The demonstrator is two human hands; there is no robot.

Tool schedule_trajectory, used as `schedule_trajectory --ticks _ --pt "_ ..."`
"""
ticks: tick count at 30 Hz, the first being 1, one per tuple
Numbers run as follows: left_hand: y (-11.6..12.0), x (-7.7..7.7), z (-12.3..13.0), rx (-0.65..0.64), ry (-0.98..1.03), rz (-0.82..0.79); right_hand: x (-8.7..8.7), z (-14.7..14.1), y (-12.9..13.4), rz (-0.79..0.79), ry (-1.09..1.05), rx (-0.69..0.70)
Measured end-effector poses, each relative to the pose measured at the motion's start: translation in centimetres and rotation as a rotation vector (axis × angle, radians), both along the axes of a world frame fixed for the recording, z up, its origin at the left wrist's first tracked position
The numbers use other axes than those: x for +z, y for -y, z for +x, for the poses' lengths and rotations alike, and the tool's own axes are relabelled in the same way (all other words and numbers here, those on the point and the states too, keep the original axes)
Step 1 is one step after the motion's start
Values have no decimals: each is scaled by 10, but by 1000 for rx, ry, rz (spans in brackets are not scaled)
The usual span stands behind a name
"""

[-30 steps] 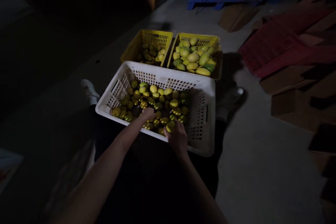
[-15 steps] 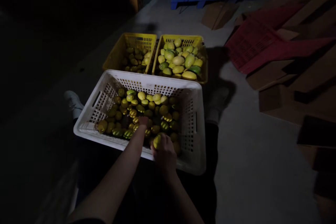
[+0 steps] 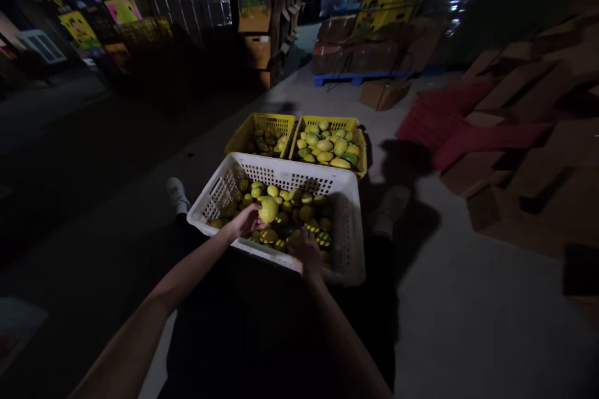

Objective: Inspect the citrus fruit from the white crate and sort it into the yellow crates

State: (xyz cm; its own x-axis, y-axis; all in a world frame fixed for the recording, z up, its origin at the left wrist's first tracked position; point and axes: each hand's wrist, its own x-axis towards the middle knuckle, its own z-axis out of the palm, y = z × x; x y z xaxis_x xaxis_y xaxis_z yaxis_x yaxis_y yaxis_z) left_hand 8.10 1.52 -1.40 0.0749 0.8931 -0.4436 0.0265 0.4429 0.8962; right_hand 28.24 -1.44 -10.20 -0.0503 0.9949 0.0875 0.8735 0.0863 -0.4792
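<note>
My left hand (image 3: 246,221) has its fingers curled round one yellow-green fruit (image 3: 268,210), up over the white crate (image 3: 350,218), probably to keep it in plain view. My right hand (image 3: 307,248) is down among the other fruit (image 3: 306,214), near side; too dark to tell whether it grips any. The crate sits between my legs (image 3: 381,277), likely for easy reach, left yellow crate (image 3: 239,136) and right yellow crate (image 3: 362,153) just beyond.

White crate (image 3: 350,224) open from above, roomiest toward right edge; yellow crates (image 3: 238,137) block beyond far edge; legs (image 3: 381,265) flank sides.
</note>
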Motion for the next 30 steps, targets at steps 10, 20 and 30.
schedule_trajectory --ticks 10,20,30 --pt "75 73 -11 187 761 -58 12 -2 -3 18 67 -4" --pt "69 58 -17 277 940 -139 12 0 -6 6 97 -7" --pt "52 55 -24 302 833 -189 12 0 -4 2 76 -23"
